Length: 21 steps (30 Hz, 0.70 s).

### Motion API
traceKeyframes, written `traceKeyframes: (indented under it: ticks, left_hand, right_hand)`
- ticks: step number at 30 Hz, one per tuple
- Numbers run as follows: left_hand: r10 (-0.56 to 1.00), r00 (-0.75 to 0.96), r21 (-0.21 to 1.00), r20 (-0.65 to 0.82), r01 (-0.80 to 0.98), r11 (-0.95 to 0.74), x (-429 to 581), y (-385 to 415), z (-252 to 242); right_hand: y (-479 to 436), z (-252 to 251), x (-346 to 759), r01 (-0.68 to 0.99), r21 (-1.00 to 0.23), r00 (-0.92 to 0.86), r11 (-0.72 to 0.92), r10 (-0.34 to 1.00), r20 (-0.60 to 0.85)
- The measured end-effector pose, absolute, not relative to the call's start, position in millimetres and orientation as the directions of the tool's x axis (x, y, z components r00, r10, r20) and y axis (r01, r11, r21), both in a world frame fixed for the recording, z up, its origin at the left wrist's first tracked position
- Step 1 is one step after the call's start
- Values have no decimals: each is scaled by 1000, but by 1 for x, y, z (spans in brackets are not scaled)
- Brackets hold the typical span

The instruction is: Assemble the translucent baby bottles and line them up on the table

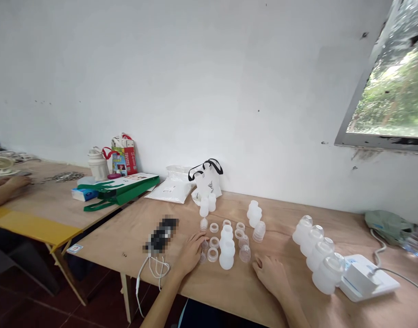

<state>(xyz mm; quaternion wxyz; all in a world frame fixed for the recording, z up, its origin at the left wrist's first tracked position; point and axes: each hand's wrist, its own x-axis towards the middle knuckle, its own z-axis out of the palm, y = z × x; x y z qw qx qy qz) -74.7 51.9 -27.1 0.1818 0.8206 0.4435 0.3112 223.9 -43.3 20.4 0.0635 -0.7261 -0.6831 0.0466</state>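
My left hand (pixel 192 251) lies on the table with its fingers stretched out. Its fingertips are at small clear domed pieces (pixel 204 244), partly covered by the hand. Just right of it are several translucent rings (pixel 213 254) and a row of white frosted bottles (pixel 226 260). My right hand (pixel 270 273) rests on the table with its fingers curled in and nothing visible in them. Nearest to it is a clear cap (pixel 245 253). Behind stand a capped bottle (pixel 259 231), more frosted bottles (pixel 254 213) and a small bottle with a teat-like top (pixel 203 224).
Capped bottles (pixel 328 273) line up at right beside a white device (pixel 369 278) with a cable. A phone-like black item (pixel 162 233), blurred out, lies left with a white cable (pixel 139 278). White bags (pixel 171 187) stand by the wall. Another person's hand (pixel 15 184) is at the far-left table.
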Motion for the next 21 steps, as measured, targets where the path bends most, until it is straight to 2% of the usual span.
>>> traceKeyframes:
  ticks: [10,21]
  left_hand:
    - [841,410,573,354,616,-541,-74,51,-27]
    - [843,418,551,339,638,-538,-71,49,-25]
  right_hand:
    - [-48,30,217,984,-180,2,0,1000,9]
    - [-53,38,214,989,-145,-5,10,999,35]
